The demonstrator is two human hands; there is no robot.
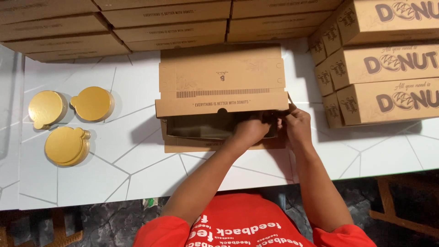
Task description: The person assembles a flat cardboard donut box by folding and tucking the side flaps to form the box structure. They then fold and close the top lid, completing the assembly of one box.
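On the left of the white table (137,151), three small stacks of round gold card discs (67,120) lie well apart from where I am working. They are out of my reach, so I doubt they get knocked.

In the middle lies the flat brown cardboard box with a dark window panel (219,98), half folded, its long lid flap standing up on the far side and the tray part nearest me. My left hand (253,129) reaches across into the right end of the tray, fingers curled down onto the dark inner panel and the edge there. My right hand (297,124) sits just beside it, fingers pinched together on the box's right corner flap. I cannot see the fingertips well in the shadow.

The risk, as I judge it, is at that corner: both my hands crowd one end, so the left end of the box is free and could swing or lift off the table. If I press the tab in crooked, the thin card could crease or tear, or the window film could buckle.

To the right, a stack of finished brown cardboard boxes (379,64) stands close by my right wrist; a wide elbow could nudge it. More flat brown boxes (173,20) line the far edge. The table has thin grey lines across it, and dark mottled flooring (109,224) shows below.
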